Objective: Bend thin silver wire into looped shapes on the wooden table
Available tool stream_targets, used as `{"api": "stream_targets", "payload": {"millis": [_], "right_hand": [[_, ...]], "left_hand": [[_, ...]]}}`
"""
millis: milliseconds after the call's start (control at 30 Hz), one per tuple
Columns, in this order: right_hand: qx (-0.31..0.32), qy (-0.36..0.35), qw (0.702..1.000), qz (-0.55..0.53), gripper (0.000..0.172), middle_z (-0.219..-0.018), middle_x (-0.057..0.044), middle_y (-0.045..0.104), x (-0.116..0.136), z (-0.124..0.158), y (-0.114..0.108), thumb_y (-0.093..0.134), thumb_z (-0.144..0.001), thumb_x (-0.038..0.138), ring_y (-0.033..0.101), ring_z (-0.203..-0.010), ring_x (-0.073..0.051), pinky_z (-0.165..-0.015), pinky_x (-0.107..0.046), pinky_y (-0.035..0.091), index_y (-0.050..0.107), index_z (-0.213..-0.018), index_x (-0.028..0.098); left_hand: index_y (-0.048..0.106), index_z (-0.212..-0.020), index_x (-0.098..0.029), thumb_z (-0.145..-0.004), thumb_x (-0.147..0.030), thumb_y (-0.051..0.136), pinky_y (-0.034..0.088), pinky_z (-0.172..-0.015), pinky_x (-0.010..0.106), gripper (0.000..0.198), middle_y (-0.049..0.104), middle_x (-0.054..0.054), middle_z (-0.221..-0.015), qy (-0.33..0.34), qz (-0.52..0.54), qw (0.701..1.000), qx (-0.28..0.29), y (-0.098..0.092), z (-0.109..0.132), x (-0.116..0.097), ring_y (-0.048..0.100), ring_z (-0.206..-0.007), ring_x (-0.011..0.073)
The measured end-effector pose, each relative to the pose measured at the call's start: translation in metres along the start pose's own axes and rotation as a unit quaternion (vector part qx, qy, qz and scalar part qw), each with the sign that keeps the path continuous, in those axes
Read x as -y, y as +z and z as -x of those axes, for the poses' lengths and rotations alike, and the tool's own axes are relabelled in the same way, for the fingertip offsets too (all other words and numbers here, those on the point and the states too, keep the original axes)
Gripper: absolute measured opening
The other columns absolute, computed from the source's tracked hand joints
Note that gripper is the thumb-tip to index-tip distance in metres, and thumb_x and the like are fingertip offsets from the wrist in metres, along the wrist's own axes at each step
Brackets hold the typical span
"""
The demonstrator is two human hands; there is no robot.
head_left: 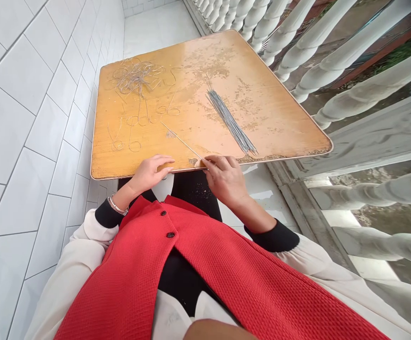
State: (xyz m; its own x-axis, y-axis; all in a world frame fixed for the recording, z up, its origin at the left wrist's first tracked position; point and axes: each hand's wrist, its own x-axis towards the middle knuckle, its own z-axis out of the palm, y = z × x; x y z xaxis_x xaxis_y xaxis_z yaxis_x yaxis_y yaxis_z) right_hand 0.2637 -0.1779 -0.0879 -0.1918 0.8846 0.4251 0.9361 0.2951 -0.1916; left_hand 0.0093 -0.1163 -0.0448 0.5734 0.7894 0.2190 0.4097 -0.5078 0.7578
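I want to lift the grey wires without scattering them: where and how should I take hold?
Probably best around the middle of the grey wires, from above, pinching across their width. They lie in a narrow bundle, close together there, while a few tips stick out at the far end.

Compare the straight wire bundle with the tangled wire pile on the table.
Shape: the straight bundle has strands lined up side by side; the tangled pile is a mess of loops and bends.
Density: the bundle is packed tight; the pile is loose, with tabletop showing through.
Place: the bundle reaches close to the near edge; the pile sits toward the far left corner.
Shared: both are thin, wire-like strands lying on the table.
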Motion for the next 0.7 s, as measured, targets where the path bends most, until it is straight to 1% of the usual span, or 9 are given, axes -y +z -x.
{"api": "stream_targets", "payload": {"millis": [67,133,200,267,333,400,500,600,700], "right_hand": [[-0.008,0.001,1.0,0.007,0.039,-0.112,-0.014,0.071,-0.002,0.0,0.001,0.039,-0.102,0.022,0.06,-0.097,-0.03,-0.092,-0.048,0.052,0.075,-0.115,0.022],[-0.008,0.001,1.0,0.004,0.039,-0.105,-0.013,0.07,-0.005,0.0,0.001,0.04,-0.101,0.022,0.061,-0.093,-0.029,-0.088,-0.047,0.053,0.077,-0.112,0.024],[-0.003,0.012,1.0,-0.002,0.039,-0.099,-0.013,0.07,-0.007,0.0,-0.001,0.041,-0.101,0.023,0.062,-0.09,-0.028,-0.084,-0.046,0.054,0.078,-0.108,0.025],[-0.001,0.033,0.999,-0.014,0.038,-0.095,-0.013,0.07,-0.006,0.001,-0.005,0.042,-0.101,0.026,0.064,-0.089,-0.028,-0.082,-0.044,0.055,0.08,-0.105,0.025],[-0.018,0.063,0.997,-0.041,0.038,-0.092,-0.013,0.07,-0.003,0.002,-0.012,0.043,-0.101,0.028,0.066,-0.086,-0.027,-0.079,-0.043,0.056,0.081,-0.103,0.023],[-0.059,0.106,0.989,-0.083,0.036,-0.091,-0.013,0.071,0.004,0.001,-0.02,0.047,-0.1,0.031,0.067,-0.083,-0.026,-0.076,-0.043,0.056,0.081,-0.102,0.023],[-0.114,0.168,0.964,-0.173,0.028,-0.086,-0.009,0.07,0.017,-0.007,-0.024,0.055,-0.096,0.035,0.065,-0.075,-0.024,-0.075,-0.042,0.056,0.081,-0.102,0.026],[-0.093,0.172,0.928,-0.318,0.025,-0.077,-0.005,0.067,0.031,-0.023,-0.015,0.062,-0.088,0.036,0.06,-0.069,-0.02,-0.068,-0.039,0.053,0.081,-0.099,0.024],[-0.077,0.171,0.89,-0.416,0.023,-0.076,-0.003,0.065,0.043,-0.041,0.001,0.065,-0.084,0.034,0.058,-0.072,-0.018,-0.07,-0.036,0.052,0.081,-0.097,0.022]], "left_hand": [[0.076,-0.109,-0.017,-0.09,-0.024,0.066,0.059,-0.099,0.037,0.023,0.076,0.013,-0.12,-0.039,0.055,0.998,-0.001,0.003,-0.003,-0.002,0.073,-0.109,0.0213],[0.076,-0.108,-0.016,-0.089,-0.025,0.067,0.061,-0.092,0.035,0.023,0.076,0.013,-0.119,-0.083,0.116,0.99,-0.003,0.005,-0.005,-0.003,0.074,-0.107,0.0217],[0.076,-0.107,-0.015,-0.088,-0.024,0.069,0.061,-0.092,0.035,0.023,0.077,0.014,-0.119,-0.122,0.163,0.979,-0.013,0.006,-0.007,-0.004,0.074,-0.11,0.0228],[0.076,-0.107,-0.014,-0.087,-0.024,0.07,0.059,-0.097,0.036,0.023,0.077,0.014,-0.119,-0.153,0.191,0.969,-0.023,0.007,-0.008,-0.006,0.074,-0.111,0.0225],[0.075,-0.107,-0.013,-0.087,-0.022,0.071,0.058,-0.097,0.035,0.023,0.077,0.014,-0.119,-0.182,0.219,0.958,-0.033,0.008,-0.01,-0.009,0.074,-0.108,0.0205],[0.073,-0.108,-0.012,-0.089,-0.021,0.069,0.058,-0.09,0.031,0.021,0.077,0.014,-0.117,-0.217,0.262,0.94,-0.036,0.009,-0.013,-0.013,0.074,-0.101,0.0175],[0.071,-0.107,-0.012,-0.091,-0.02,0.068,0.057,-0.08,0.027,0.018,0.079,0.011,-0.105,-0.263,0.333,0.905,-0.037,0.01,-0.02,-0.019,0.073,-0.087,0.0131],[0.071,-0.104,-0.015,-0.092,-0.023,0.069,0.055,-0.08,0.025,0.015,0.078,0.007,-0.096,-0.262,0.374,0.888,-0.06,0.009,-0.025,-0.024,0.072,-0.083,0.0109],[0.071,-0.098,-0.016,-0.093,-0.023,0.067,0.053,-0.075,0.021,0.009,0.077,0.003,-0.089,-0.237,0.388,0.883,-0.118,0.004,-0.027,-0.028,0.07,-0.079,0.0086]]}}
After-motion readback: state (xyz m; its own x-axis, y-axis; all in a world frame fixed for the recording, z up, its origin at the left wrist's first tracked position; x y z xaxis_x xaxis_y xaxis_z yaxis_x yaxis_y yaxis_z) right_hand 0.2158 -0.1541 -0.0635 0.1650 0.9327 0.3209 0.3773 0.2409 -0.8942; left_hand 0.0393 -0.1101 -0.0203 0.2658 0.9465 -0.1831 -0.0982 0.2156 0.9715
